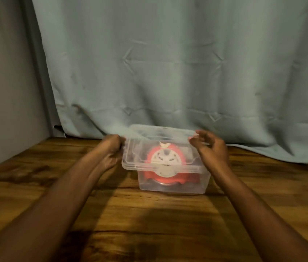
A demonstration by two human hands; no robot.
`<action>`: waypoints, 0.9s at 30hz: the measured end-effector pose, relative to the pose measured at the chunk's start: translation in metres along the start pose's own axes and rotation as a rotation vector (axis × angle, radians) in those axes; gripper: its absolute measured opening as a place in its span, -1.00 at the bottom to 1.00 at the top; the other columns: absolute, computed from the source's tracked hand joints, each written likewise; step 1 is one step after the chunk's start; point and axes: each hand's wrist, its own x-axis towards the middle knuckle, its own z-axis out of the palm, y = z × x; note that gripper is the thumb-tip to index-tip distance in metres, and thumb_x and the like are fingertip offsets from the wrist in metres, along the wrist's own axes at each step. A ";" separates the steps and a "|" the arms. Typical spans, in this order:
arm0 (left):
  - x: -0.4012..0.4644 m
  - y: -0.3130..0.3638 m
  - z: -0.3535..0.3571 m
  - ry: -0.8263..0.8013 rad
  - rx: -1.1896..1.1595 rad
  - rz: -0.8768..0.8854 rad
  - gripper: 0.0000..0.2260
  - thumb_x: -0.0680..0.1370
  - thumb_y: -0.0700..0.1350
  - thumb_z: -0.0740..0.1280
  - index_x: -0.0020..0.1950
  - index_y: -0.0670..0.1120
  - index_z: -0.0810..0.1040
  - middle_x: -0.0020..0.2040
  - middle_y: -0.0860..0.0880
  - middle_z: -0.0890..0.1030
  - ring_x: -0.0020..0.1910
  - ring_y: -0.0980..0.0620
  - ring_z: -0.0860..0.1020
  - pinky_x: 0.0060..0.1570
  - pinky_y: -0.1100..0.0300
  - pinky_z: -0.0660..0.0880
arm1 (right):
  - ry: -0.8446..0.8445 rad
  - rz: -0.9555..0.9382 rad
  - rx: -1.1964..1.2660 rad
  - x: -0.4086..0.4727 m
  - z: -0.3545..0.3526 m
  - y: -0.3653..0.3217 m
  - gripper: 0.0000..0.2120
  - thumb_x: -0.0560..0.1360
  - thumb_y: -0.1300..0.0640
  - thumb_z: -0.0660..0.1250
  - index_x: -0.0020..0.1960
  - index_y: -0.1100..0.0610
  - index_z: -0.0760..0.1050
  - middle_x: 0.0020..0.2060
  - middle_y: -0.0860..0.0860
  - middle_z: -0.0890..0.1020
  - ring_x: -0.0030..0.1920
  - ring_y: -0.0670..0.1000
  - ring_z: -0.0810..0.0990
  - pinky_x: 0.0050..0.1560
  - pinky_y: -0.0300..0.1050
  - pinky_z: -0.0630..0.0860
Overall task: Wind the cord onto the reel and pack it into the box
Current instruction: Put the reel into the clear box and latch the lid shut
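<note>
A clear plastic box (pixel 202 183) stands on the wooden table in the middle of the head view. Inside it lies a red reel (pixel 150 156) with a white round face, cord wound on it. A clear lid (pixel 160 138) sits on top of the box, slightly tilted. My left hand (pixel 111 150) grips the lid's left edge with curled fingers. My right hand (pixel 211 146) is at the lid's right far corner, fingers spread and just touching or just off the edge.
The wooden table (pixel 149 224) stretches toward me. A grey-green curtain (pixel 168 63) hangs right behind the box and drapes onto the table at the right. A grey wall (pixel 2 82) is at the left.
</note>
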 end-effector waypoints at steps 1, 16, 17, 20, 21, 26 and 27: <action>0.004 -0.013 0.006 0.041 0.079 0.023 -0.78 0.58 -0.37 0.14 -0.07 -0.28 0.58 -0.18 -0.21 0.62 -0.36 -0.03 0.59 -0.34 0.15 0.60 | -0.025 -0.005 -0.149 0.000 0.000 0.003 -0.57 0.45 0.02 0.56 0.30 -0.03 0.62 0.19 -0.02 0.69 0.22 0.02 0.64 0.26 -0.03 0.58; 0.044 -0.017 0.029 -0.015 1.321 0.337 -0.55 0.66 -0.22 0.13 0.58 -0.14 0.29 0.62 -0.14 0.25 0.55 -0.16 0.30 0.48 0.10 0.22 | -0.421 0.059 -0.944 0.042 -0.014 -0.004 -0.55 0.65 -0.06 0.14 0.52 -0.13 0.45 0.54 0.00 0.43 0.47 0.16 0.46 0.46 0.09 0.41; 0.045 -0.015 0.034 -0.035 1.380 0.318 -0.54 0.66 -0.23 0.12 0.58 -0.15 0.29 0.61 -0.15 0.27 0.54 -0.16 0.31 0.47 0.10 0.23 | -0.450 0.044 -1.033 0.043 -0.012 -0.008 -0.53 0.64 -0.07 0.12 0.53 -0.13 0.42 0.57 -0.02 0.38 0.50 0.16 0.42 0.49 0.11 0.37; 0.046 -0.014 0.047 -0.047 1.490 0.317 -0.57 0.67 -0.12 0.12 0.54 -0.17 0.33 0.58 -0.16 0.31 0.51 -0.16 0.35 0.45 0.06 0.29 | -0.472 -0.012 -1.193 0.044 -0.008 -0.013 -0.54 0.64 -0.06 0.08 0.50 -0.07 0.43 0.57 -0.03 0.38 0.49 0.14 0.41 0.43 0.10 0.38; 0.047 -0.017 0.049 -0.038 1.498 0.316 -0.54 0.68 -0.02 0.11 0.54 -0.18 0.33 0.58 -0.17 0.31 0.51 -0.16 0.34 0.44 0.05 0.29 | -0.469 -0.038 -1.212 0.042 -0.006 -0.013 -0.54 0.64 -0.05 0.07 0.48 -0.04 0.45 0.54 0.00 0.41 0.47 0.15 0.44 0.40 0.09 0.40; 0.045 -0.023 0.057 -0.099 1.580 0.383 -0.43 0.70 0.13 0.02 0.63 -0.17 0.14 0.65 -0.14 0.14 0.62 -0.07 0.13 0.57 0.02 0.09 | -0.486 -0.084 -1.132 0.040 -0.014 -0.002 -0.54 0.67 0.05 0.08 0.55 0.02 0.40 0.61 0.01 0.31 0.54 0.15 0.36 0.52 0.05 0.32; 0.045 -0.022 0.058 -0.147 1.592 0.397 -0.44 0.71 0.11 0.00 0.64 -0.15 0.09 0.67 -0.11 0.08 0.64 -0.03 0.07 0.58 0.06 0.01 | -0.482 -0.072 -1.071 0.040 -0.017 -0.001 -0.52 0.67 0.08 0.08 0.58 0.01 0.36 0.64 -0.02 0.25 0.58 0.13 0.30 0.56 0.05 0.27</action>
